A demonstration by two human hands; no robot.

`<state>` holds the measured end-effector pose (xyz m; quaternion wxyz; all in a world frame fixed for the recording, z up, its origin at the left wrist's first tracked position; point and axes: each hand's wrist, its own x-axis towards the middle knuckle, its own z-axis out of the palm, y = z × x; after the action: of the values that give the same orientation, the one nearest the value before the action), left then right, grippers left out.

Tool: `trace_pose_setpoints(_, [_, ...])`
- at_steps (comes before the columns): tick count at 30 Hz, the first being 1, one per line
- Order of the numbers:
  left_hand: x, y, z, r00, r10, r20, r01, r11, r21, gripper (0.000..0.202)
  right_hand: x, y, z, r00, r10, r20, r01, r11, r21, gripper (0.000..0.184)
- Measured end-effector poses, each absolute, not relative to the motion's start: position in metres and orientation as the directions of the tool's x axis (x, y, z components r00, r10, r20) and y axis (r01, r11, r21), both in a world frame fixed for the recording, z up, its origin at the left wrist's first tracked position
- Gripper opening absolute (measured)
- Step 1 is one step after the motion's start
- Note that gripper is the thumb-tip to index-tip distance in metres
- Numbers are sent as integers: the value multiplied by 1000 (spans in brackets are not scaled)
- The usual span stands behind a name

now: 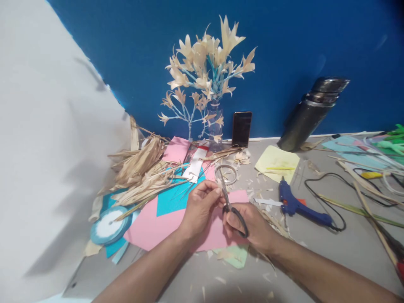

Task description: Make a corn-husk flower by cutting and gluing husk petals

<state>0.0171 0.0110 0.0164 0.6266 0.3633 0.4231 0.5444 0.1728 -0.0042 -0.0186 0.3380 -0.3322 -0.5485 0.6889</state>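
Note:
My right hand [237, 223] grips a pair of scissors [226, 193] by its black handles, with the blades pointing up and away from me. Close beside the blades, my left hand [202, 202] has its thumb and fingers pinched together. Whatever lies in that pinch is too small to make out. Both hands are above a pink sheet [148, 225], which overlaps a blue sheet [172, 202]. A roll of tape [235, 176] lies just beyond the scissors.
Dried husks [139, 168] and a ribbon spool [109, 227] lie left. A bottle [216, 143] holding husk flowers [208, 54] and a phone [242, 129] stand at the blue wall. Rightward are a flask [309, 118], yellow paper [277, 162] and a corded glue gun [299, 208]. Scraps litter the table.

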Motion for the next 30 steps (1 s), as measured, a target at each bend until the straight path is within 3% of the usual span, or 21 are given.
trace_pose_setpoints(30, [16,11,14,71,989,-130,-413,147,899,18,172,-6,-18,-527,843,-113,-78,-181,-980,62])
